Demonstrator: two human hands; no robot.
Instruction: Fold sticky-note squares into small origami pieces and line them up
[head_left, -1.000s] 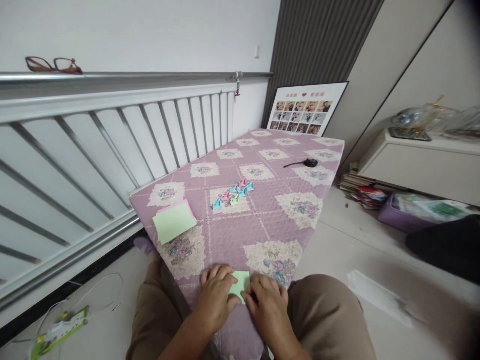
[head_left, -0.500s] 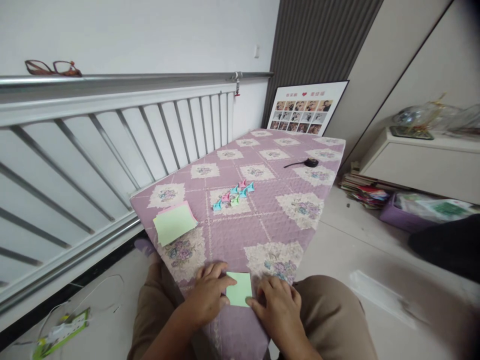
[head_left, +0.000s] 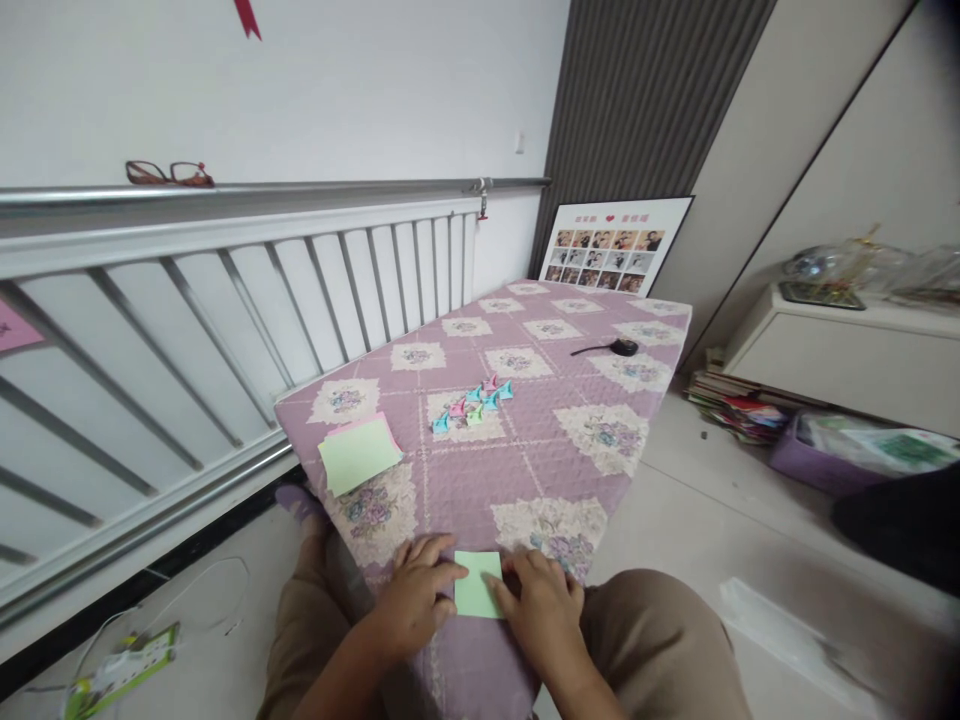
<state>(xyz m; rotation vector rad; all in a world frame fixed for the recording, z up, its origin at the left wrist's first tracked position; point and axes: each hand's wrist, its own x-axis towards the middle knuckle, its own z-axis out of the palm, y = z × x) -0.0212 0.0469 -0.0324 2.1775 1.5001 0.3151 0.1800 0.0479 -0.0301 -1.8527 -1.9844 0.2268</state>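
Note:
A small sheet of light green paper (head_left: pixel 474 597), which looks folded, lies flat on the table's near end. My left hand (head_left: pixel 416 590) rests at its left edge, thumb and index finger against the paper and the other fingers bent on the cloth. At the right edge, my right hand (head_left: pixel 541 598) has its thumb on top of the sheet and its fingers curled beside it. A stack of coloured paper (head_left: pixel 361 455), green on top with pink showing underneath, sits on the left. Several small folded pieces (head_left: pixel 475 414) in blue, pink and green are grouped farther back.
A purple floral tablecloth (head_left: pixel 517 465) covers the narrowing table. Toward the far right lies a black round object with a strap (head_left: pixel 622 347). White railing (head_left: pixel 225 330) runs along the left, with glasses (head_left: pixel 171 174) on its bar. A power strip (head_left: pixel 124 672) lies on the floor.
My right thumb has moved inward onto the green paper, and the right fingers have closed in at its edge. The left hand stays at the left edge. The view has tilted up slightly.

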